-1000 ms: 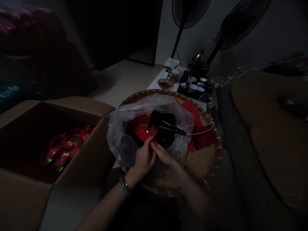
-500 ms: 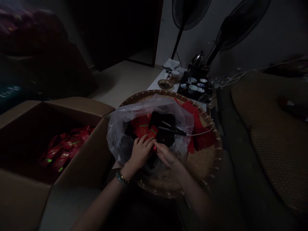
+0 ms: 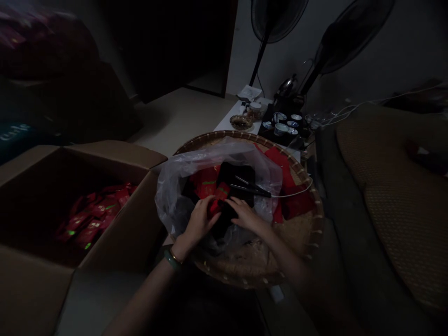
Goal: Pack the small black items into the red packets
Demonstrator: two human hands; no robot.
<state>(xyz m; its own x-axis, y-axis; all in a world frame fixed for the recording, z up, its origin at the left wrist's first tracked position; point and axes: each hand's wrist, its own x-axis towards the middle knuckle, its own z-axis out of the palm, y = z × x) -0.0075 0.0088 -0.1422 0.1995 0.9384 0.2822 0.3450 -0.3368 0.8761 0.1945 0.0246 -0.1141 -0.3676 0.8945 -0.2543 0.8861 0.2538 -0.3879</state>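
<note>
Over an open clear plastic bag [image 3: 171, 177], my left hand [image 3: 200, 220] has a small red packet [image 3: 214, 206] between its thumb and fingers. My right hand [image 3: 247, 217] is just right of that packet, thumb and fingers apart, with nothing visible in it. Dark contents, too dim to make out, fill the bag beneath both hands. More red packets [image 3: 206, 179] lie in the bag beyond my left hand. A black two-armed tong like a hair straightener [image 3: 257, 189], its jaws apart and a white cord at its end, rests past my right fingers.
The bag sits in a round woven bamboo tray [image 3: 297, 238], with flat red pouches [image 3: 289, 179] at its right. At left, an open cardboard box [image 3: 115, 242] holds several filled red packets [image 3: 101, 210]. Teacups [image 3: 281, 129] and two standing fans [image 3: 278, 21] are behind.
My hands have moved apart from where they met at the red packet. The right hand's fingers have spread, shifting slightly right. The left thumb now shows away from its fingers.
</note>
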